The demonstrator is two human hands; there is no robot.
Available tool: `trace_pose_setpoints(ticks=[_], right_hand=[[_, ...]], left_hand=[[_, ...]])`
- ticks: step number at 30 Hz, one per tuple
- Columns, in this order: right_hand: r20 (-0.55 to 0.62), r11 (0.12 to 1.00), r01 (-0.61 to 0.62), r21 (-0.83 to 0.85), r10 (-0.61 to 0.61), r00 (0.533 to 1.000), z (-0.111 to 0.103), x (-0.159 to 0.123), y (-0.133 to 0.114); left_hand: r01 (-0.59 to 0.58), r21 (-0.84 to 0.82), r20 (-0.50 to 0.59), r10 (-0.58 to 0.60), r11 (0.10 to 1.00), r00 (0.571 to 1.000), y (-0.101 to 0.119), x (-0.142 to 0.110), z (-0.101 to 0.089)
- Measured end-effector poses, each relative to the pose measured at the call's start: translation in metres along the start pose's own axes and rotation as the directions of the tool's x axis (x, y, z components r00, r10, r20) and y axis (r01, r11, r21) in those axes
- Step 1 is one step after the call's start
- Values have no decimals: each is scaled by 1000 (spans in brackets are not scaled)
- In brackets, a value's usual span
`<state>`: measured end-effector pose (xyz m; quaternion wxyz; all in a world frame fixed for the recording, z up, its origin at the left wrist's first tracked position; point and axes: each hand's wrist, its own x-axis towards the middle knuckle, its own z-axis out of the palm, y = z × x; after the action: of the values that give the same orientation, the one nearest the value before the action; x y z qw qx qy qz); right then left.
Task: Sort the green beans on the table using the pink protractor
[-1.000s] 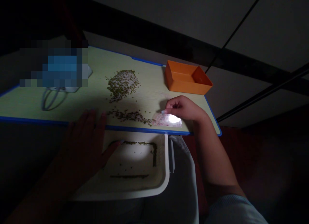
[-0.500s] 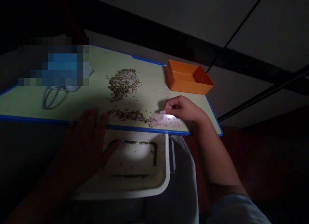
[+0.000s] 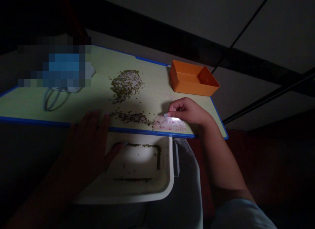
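The right hand [image 3: 183, 110] is bent at the wrist over the table [image 3: 157, 81], its fingers curled in and its thumb pinching the upper edge of a clear plastic piece [image 3: 169, 125] with pinkish marks. The piece lies at the front edge of the table, and a bright glare shows just under the thumb. The left hand [image 3: 90, 140], in deep shadow, is palm down with fingers outstretched over the table's blue edge and its thumb reaching over a white tray [image 3: 164, 192]; whether it grips anything underneath cannot be told.

Just left of the plastic piece, a loose strip of small dark beans [image 3: 133, 117] runs along the front of the table, a few of them close to the piece's left side. In the tray, below the table's edge, more beans line the far, right and near sides of the floor, with a few scattered between.

Behind the strip sits a heap of green beans and pale grains [image 3: 126, 84]. Farther right stands an orange box [image 3: 188, 87], open at the top. At the far left, a grey cable [image 3: 51, 100] loops beside a blurred-out patch.
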<state>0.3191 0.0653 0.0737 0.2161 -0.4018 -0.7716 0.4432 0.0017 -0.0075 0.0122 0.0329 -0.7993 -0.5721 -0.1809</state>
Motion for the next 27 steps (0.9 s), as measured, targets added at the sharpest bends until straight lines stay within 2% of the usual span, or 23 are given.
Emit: trace_pose_setpoints(ticks=[21,27], right_hand=[[-84,998,6,-67,-12,996,3,1,-2],[-73,998,26,-57,-30,997,4,2,-3]], left_hand=[[-9,18,-9,9,1000,1000,-1,0,3],[-24,42,10,23,999,1000,-3,-1,3]])
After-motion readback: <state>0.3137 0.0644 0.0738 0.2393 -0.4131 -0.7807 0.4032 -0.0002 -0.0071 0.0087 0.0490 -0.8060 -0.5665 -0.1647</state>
